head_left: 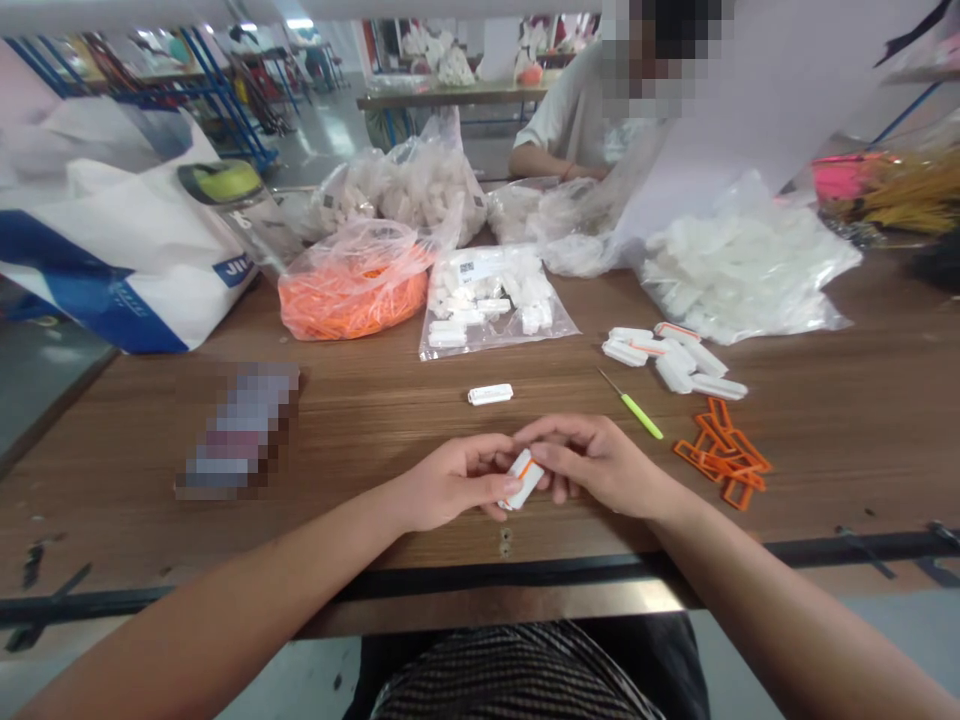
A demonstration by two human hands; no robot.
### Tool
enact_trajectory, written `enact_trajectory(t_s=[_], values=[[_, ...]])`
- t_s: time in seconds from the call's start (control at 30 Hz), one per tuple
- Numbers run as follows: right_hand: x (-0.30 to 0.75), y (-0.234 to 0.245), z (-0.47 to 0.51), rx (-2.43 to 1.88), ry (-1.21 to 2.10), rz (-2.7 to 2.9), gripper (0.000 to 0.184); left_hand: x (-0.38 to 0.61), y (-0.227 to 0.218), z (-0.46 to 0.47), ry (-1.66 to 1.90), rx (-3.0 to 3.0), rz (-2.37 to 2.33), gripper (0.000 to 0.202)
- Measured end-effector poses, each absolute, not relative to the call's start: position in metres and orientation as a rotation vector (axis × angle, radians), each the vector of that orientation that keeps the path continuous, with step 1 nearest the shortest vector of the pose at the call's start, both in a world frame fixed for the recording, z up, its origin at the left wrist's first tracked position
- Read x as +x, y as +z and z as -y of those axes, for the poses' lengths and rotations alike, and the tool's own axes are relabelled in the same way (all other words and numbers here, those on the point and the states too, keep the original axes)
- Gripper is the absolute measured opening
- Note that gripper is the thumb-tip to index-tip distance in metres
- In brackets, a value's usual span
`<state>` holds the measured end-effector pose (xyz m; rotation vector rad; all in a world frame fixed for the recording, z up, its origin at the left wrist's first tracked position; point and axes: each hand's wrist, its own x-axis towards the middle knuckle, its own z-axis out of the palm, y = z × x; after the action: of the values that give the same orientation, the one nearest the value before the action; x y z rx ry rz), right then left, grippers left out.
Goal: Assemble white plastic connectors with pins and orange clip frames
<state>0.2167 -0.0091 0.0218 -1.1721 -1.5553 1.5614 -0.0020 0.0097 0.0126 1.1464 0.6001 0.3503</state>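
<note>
Oblong white block, orange strip

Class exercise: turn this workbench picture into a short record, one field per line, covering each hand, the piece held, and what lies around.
Left hand: holds white piece
Right hand: thumb and fingers at its far end
Piece detail: orange strip showing
Ahead of hands: loose white part
Right side: green-handled tool, orange frames, pile of white parts
Back: bag of orange parts, bags of white parts
Left side: white-and-blue bag
</note>
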Motion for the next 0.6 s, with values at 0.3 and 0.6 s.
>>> enact_trajectory(t_s=[0.3,0.6], values=[[0.287,0.041,-0.016,-2.218,0.11,2.165,0.016,-0.007,-0.001,-0.017,0.518,1.057,-0.544,0.034],[0.289,0.033,-0.022,-2.207,0.199,2.126,0.016,-0.006,-0.002,-0.017,0.542,1.005,-0.545,0.039]])
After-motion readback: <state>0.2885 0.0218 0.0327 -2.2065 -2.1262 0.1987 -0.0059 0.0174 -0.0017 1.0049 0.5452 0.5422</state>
